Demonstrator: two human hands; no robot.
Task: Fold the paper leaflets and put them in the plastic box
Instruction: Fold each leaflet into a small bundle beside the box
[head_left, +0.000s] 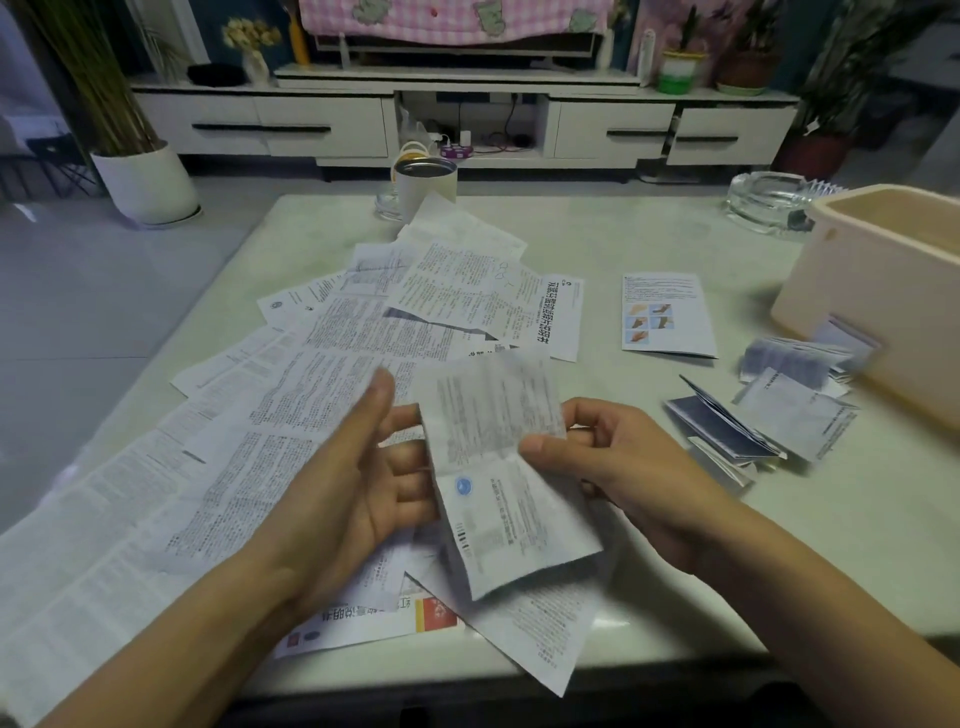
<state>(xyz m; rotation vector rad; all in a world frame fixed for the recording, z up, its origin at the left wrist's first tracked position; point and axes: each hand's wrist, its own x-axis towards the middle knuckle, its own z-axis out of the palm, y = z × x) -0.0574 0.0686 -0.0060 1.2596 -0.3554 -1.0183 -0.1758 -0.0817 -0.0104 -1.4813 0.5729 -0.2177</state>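
Note:
A narrow printed leaflet (498, 467) with a crease across its middle is held above the table. My right hand (618, 467) pinches its right edge between thumb and fingers. My left hand (358, 478) is beside its left edge, palm up, fingers straight, their tips behind the sheet. Several unfolded leaflets (291, 395) lie spread over the left and middle of the table. Folded leaflets (763, 410) lie in a loose heap at the right, next to the cream plastic box (883, 291). One folded colour leaflet (665, 314) lies apart.
A white cup (426, 182) stands at the table's (675, 545) far edge, a glass ashtray (769, 200) at the far right behind the box. A white TV cabinet (467, 119) and potted plants line the wall beyond.

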